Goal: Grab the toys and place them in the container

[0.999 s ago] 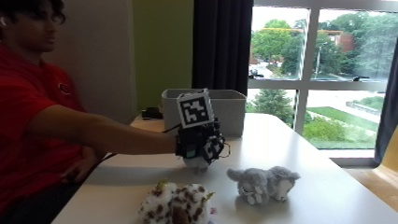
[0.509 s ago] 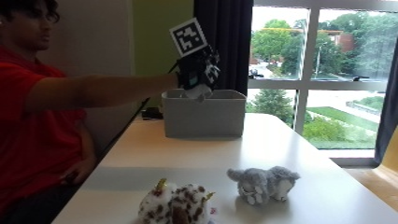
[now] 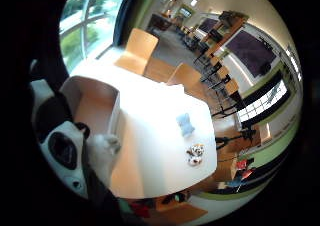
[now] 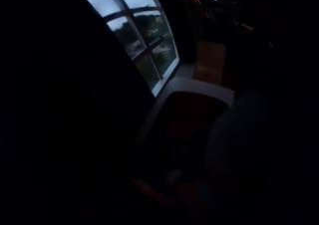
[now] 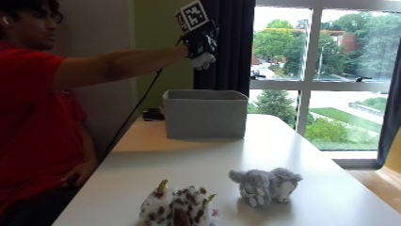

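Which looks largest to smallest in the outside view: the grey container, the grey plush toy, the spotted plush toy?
1. Grey container.
2. Grey plush toy and spotted plush toy look alike in size; the spotted one is nearer and partly cropped, so unranked.

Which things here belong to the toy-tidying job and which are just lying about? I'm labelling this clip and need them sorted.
Part of the job:
- gloved right hand, holding a black-and-white toy above the container
- grey container
- grey plush toy on the table
- spotted plush toy on the table

Just lying about:
- small dark object beside the container
- wooden chairs past the table
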